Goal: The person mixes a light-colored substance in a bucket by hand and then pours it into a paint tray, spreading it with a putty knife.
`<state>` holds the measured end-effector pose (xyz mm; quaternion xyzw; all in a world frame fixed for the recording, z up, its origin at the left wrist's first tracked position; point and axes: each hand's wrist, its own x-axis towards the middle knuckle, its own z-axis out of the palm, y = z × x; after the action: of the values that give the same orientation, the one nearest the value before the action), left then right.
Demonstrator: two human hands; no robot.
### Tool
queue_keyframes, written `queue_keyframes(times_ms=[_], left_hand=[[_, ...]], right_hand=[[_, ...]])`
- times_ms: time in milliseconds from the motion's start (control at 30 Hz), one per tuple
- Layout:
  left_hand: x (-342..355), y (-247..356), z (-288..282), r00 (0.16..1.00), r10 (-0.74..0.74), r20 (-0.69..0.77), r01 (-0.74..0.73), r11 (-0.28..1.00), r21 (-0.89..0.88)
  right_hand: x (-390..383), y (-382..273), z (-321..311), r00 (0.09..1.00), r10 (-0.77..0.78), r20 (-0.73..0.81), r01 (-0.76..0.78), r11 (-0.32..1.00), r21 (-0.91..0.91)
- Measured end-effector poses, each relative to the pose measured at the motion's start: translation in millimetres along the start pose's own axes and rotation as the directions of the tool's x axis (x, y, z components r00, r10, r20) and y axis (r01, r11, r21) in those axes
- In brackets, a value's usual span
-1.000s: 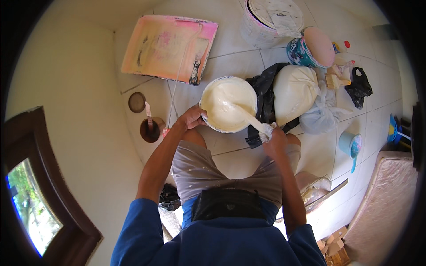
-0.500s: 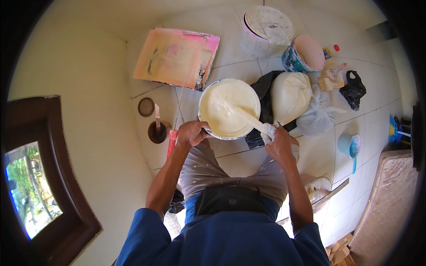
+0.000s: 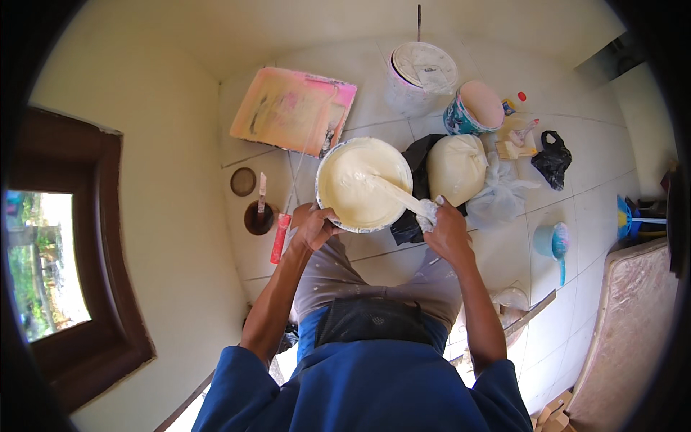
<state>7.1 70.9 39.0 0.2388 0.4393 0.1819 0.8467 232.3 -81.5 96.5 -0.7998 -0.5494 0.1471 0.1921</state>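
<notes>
Clasped on the bucket's [image 3: 368,230] lower-left rim, the left hand [image 3: 315,226] has its thumb laid toward the edge, pinching the wall against fingers that are mostly hidden behind the hand. Its forearm rises from the lower left and slants inward, elbow held out from the body. Across from it, on the bucket's right, the right hand [image 3: 449,229] is curled with its back upward, fingers wrapped round the whitish, lumpy end of the stick [image 3: 397,193]; how firmly it presses cannot be told. That forearm climbs from the lower right and leans left toward the wrist, so the two arms frame the person's thighs. From the right grip the stick slopes up and left over the rim into the cream paint [image 3: 344,178]. The bucket itself sits between the two grips, slightly beyond them, its open mouth facing up. Just left of the left grip is a red roller handle [image 3: 280,239], and past that a brown pot [image 3: 271,223] with a blade [image 3: 263,184] standing in it. Beyond the left grip, farther from the body, rests the paint-smeared tray [image 3: 288,108]. Above and right of the right grip lies a cream sack [image 3: 457,169] on black plastic [image 3: 417,157], with a clear bag [image 3: 499,200] beside it; farther right is a blue dipper [image 3: 544,242].
</notes>
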Motion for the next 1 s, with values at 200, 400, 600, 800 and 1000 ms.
queue_keyframes(times_ms=[200, 400, 600, 800, 1000], left_hand=[[-6, -11, -8, 0.999, 0.016, 0.05, -0.015, 1.0, -0.028], [-15, -21, -10, 0.994, 0.038, 0.101, -0.032, 0.998, -0.056], [-13, -30, -22, 0.996, 0.038, 0.08, -0.03, 0.994, -0.107], [-17, -35, -21, 0.993, 0.078, 0.089, -0.069, 0.993, -0.1], [-16, -36, -19, 0.992, 0.076, 0.1, -0.056, 0.981, -0.188]], right_hand=[[-15, -9, 5, 0.994, -0.01, 0.111, 0.01, 1.0, 0.0], [-12, -12, -5, 0.999, 0.027, -0.033, -0.027, 1.0, 0.001], [-25, -20, 0, 0.995, -0.031, 0.096, 0.034, 0.999, -0.026], [-19, -26, -20, 0.999, 0.008, -0.033, -0.009, 1.0, -0.03], [-29, -18, -16, 0.992, -0.11, 0.062, 0.116, 0.988, -0.107]])
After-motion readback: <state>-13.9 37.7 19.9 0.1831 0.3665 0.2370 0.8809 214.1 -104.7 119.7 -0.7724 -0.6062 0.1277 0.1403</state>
